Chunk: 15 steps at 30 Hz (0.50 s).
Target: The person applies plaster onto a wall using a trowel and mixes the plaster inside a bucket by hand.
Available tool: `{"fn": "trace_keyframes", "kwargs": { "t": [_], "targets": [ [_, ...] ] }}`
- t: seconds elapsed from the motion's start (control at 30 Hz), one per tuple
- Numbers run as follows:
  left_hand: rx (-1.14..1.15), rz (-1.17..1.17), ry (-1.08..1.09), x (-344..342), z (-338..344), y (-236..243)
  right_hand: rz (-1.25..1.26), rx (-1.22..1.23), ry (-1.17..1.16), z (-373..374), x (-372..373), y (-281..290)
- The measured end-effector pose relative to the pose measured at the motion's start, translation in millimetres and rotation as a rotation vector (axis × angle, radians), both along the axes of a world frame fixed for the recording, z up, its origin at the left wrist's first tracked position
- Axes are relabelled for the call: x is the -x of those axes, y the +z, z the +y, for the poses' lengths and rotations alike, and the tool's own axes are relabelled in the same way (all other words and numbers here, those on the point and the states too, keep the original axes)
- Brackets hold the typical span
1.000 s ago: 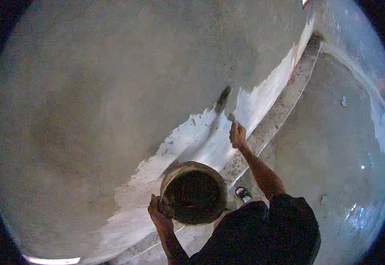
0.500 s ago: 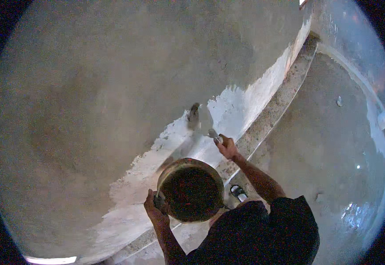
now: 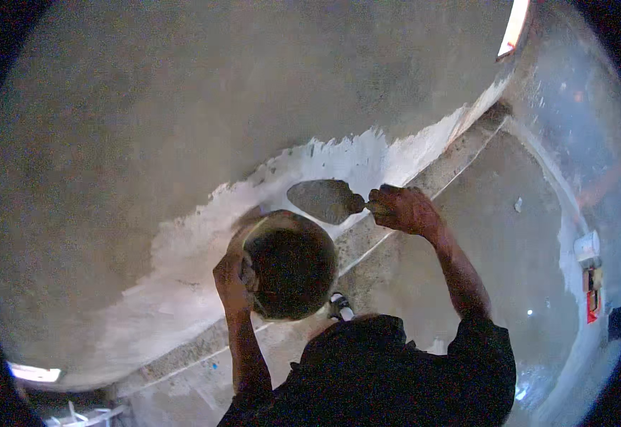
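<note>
My left hand (image 3: 233, 281) is closed on the left side of a round bucket (image 3: 330, 256). The bucket's inside is dark, so its contents cannot be made out. In my right hand (image 3: 406, 210) is a trowel (image 3: 320, 199), gripped by its handle. Its broad grey blade points left, just beyond the bucket's far rim and in front of a band of wet-looking white coating (image 3: 353, 156). This band runs diagonally along the foot of a grey wall (image 3: 147, 128), with a ragged upper edge.
A narrow speckled ledge (image 3: 460, 156) follows the wall's foot beside the grey floor (image 3: 481, 235). My sandalled foot (image 3: 340, 307) is close under the bucket. At the right stand a white container (image 3: 587, 245) and a red object (image 3: 593, 304). Pale bars (image 3: 86, 416) lie at lower left.
The trowel has come off the wall and turned, its blade now pointing left near the bucket's rim. My right hand has moved right, and the bucket appears higher and further left in view.
</note>
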<state>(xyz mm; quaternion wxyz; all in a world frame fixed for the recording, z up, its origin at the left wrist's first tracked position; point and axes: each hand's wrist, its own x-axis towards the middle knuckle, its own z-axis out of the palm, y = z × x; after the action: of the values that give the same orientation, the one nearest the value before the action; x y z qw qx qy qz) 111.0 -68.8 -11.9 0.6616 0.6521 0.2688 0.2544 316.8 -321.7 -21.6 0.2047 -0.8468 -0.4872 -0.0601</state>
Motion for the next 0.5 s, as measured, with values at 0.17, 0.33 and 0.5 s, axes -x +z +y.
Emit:
{"fn": "trace_keyframes", "kwargs": {
  "t": [0.17,0.33,0.5],
  "targets": [
    [0.047,-0.089,-0.004,27,4,2,-0.176,0.418,0.054,23,64,40],
    [-0.220,-0.079,0.067,46,20,-9,-0.248,0.538,0.224,76,100,14],
    [-0.583,-0.198,0.114,63,19,-1,-0.327,0.616,0.318,120,123,26]
  ]
}}
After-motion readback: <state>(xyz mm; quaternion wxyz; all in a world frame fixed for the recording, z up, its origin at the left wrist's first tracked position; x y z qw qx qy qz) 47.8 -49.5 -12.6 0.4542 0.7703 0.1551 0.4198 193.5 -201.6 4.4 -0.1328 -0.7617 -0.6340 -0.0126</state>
